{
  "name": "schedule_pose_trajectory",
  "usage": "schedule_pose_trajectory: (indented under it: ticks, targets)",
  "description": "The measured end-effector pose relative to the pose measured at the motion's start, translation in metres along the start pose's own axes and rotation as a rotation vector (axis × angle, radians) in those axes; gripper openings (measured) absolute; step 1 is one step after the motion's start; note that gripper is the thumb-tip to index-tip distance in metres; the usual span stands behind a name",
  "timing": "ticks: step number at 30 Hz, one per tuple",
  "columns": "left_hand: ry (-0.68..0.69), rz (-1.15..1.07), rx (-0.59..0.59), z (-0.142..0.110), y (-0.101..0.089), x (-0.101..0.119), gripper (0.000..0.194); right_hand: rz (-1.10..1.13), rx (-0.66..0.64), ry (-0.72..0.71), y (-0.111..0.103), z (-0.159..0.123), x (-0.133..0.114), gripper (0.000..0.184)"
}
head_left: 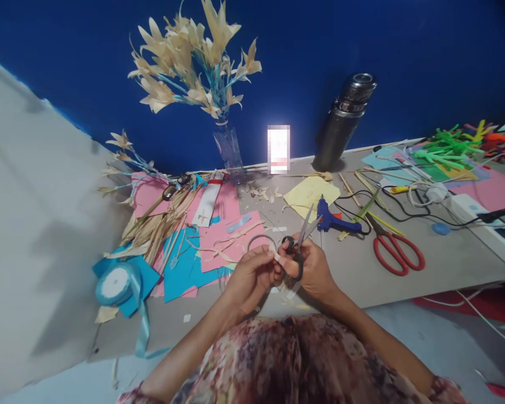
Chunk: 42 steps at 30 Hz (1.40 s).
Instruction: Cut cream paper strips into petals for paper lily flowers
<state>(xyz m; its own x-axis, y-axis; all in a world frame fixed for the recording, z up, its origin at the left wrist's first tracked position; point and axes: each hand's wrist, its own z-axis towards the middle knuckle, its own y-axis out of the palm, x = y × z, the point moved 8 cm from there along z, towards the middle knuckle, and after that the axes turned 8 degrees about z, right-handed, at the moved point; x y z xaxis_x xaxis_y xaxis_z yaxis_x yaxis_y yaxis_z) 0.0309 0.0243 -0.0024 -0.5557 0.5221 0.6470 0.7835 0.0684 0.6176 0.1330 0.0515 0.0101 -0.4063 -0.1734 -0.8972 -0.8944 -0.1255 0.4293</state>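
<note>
My left hand [250,279] is closed, pinching a thin greyish ring [252,240] whose curve rises above the fingertips. A pale strip [275,255] lies at the ring, between the fingertips of both hands. Black-handled scissors [306,227] hang in my right hand [316,270], their blades apart and pointing away from me. The right thumb and fingertips meet the left fingers at the pale strip. Just beyond the hands is a pink sheet [252,224] with dried strips on it. A blue glue gun [334,220] lies right of the blades.
Red-handled scissors [398,253] and a white power strip [483,224] with cables lie right. At the back stand a dark flask [340,126] and a bottle [229,148] of dried flowers. Left are a light-blue ribbon roll [116,282] and dried husk strips [160,216].
</note>
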Motion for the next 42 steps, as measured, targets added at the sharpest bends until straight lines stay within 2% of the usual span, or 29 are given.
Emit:
schedule_pose_trajectory:
  ticks: [3, 9, 13, 17, 22, 33, 42]
  targets:
    - [0.072, 0.025, 0.065, -0.001, -0.006, 0.011, 0.017, -0.003, -0.009, 0.025, -0.001, 0.000, 0.002, 0.031]
    - [0.163, -0.004, 0.197, -0.002, -0.020, 0.037, 0.020, -0.209, -0.245, 0.196, 0.008, -0.012, 0.021, 0.044]
    - [0.206, -0.020, 0.228, -0.001, -0.019, 0.045, 0.021, -0.304, -0.354, 0.208, 0.016, -0.019, 0.031, 0.048]
    - [0.223, 0.040, 0.257, -0.001, -0.017, 0.045, 0.023, -0.324, -0.341, 0.163, 0.017, -0.018, 0.029, 0.046]
    - [0.272, 0.085, 0.298, -0.004, -0.019, 0.048, 0.025, -0.337, -0.306, 0.195, 0.017, -0.018, 0.027, 0.046]
    - [0.297, 0.112, 0.247, -0.006, -0.016, 0.050, 0.024, -0.309, -0.286, 0.256, 0.015, -0.021, 0.035, 0.044]
    - [0.292, 0.143, 0.251, -0.002, -0.020, 0.064, 0.022, -0.291, -0.296, 0.274, 0.014, -0.022, 0.038, 0.041]
